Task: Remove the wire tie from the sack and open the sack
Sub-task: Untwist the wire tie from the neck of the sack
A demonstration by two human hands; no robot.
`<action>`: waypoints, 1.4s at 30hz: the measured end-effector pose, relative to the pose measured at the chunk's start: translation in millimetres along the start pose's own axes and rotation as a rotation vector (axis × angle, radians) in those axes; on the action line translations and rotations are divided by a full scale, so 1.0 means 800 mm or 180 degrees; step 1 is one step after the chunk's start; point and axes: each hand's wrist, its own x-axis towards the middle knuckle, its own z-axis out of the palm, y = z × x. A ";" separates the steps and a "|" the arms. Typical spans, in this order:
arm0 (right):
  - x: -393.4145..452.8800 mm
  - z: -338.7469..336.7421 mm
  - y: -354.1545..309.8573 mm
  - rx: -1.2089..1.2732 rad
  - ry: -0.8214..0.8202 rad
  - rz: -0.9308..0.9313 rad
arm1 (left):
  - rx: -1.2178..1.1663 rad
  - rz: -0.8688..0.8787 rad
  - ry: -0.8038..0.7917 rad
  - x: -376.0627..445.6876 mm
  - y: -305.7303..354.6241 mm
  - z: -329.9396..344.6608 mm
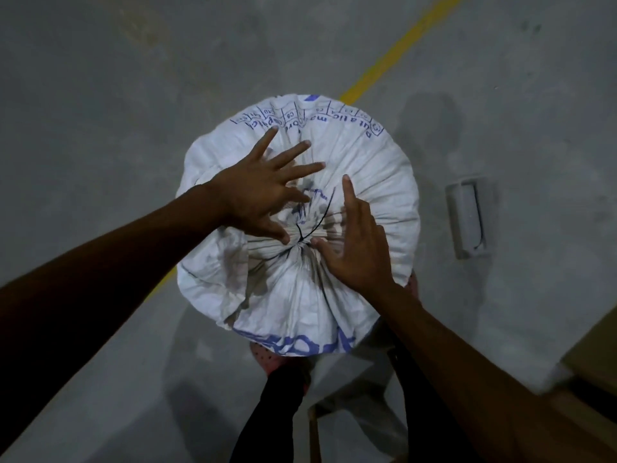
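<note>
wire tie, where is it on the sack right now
In the head view the black wire tie cinches the gathered neck at the middle of the white sack, between the left hand and right hand.

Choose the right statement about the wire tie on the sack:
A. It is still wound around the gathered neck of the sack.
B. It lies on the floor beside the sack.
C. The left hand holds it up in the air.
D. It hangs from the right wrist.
A: the dark wire tie still cinches the sack at its gathered neck, with the left hand and right hand spread open on either side of it.
</note>
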 end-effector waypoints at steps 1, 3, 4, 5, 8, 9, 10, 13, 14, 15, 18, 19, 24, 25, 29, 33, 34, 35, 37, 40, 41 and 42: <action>-0.007 0.008 -0.003 0.0115 0.0110 0.0095 | 0.0063 0.0120 0.0022 0.002 0.000 0.007; -0.020 0.026 -0.006 0.0494 0.0290 0.0296 | 0.0073 0.0297 -0.0020 0.005 0.000 0.025; -0.025 0.035 -0.009 0.0676 0.0363 0.0421 | 0.0023 0.0361 -0.0020 0.005 -0.001 0.034; -0.030 0.045 -0.012 0.0804 0.0420 0.0564 | -0.0061 0.0405 0.0025 0.004 -0.001 0.044; -0.039 0.078 -0.018 0.0922 0.0487 0.0905 | -0.0358 0.0365 0.0065 0.003 -0.003 0.063; -0.042 0.090 -0.019 0.0965 0.0516 0.0934 | -0.0416 0.0306 0.0020 0.003 -0.003 0.067; -0.044 0.101 -0.019 0.1022 0.0548 0.0939 | -0.0459 0.0252 -0.0055 0.004 -0.003 0.069; -0.046 0.133 -0.020 0.1139 0.0691 0.1024 | -0.0569 0.0106 -0.0245 0.004 -0.004 0.072; -0.046 0.141 -0.021 0.1154 0.0728 0.1088 | -0.0584 0.0045 -0.0310 0.003 -0.005 0.073; -0.046 0.149 -0.023 0.1168 0.0765 0.1145 | -0.0587 -0.0016 -0.0372 0.001 -0.006 0.075; -0.044 0.166 -0.027 0.1157 0.0930 0.1291 | -0.0582 -0.0210 -0.0407 -0.003 -0.003 0.082; -0.043 0.169 -0.029 0.1162 0.0988 0.1332 | -0.0627 -0.0262 -0.0356 -0.006 -0.002 0.084; -0.034 0.178 -0.036 0.1161 0.0906 0.1539 | -0.0841 -0.0389 -0.0205 -0.019 -0.008 0.095; -0.031 0.180 -0.036 0.1197 0.0851 0.1588 | -0.0857 -0.0406 -0.0245 -0.019 -0.010 0.095; -0.014 0.182 -0.028 0.1491 0.0772 0.1695 | -0.0904 -0.0441 -0.0253 -0.017 -0.014 0.098; -0.009 0.186 -0.020 0.1579 0.0542 0.1632 | -0.1082 -0.0463 -0.0170 -0.021 -0.022 0.100; -0.010 0.184 -0.017 0.1661 0.0520 0.1572 | -0.1135 -0.0467 -0.0158 -0.020 -0.022 0.101; -0.011 0.179 -0.015 0.1750 0.0517 0.1525 | -0.1185 -0.0469 -0.0160 -0.020 -0.021 0.101; -0.014 0.169 -0.010 0.1938 0.0551 0.1496 | -0.1311 -0.0503 -0.0130 -0.014 -0.015 0.101; -0.016 0.156 -0.006 0.2194 0.0623 0.1372 | -0.1535 -0.0759 0.0103 -0.004 -0.004 0.105; -0.016 0.154 -0.005 0.2262 0.0611 0.1332 | -0.1601 -0.0868 0.0162 -0.001 0.000 0.107; -0.017 0.152 -0.005 0.2318 0.0573 0.1300 | -0.1645 -0.0957 0.0192 0.002 0.002 0.109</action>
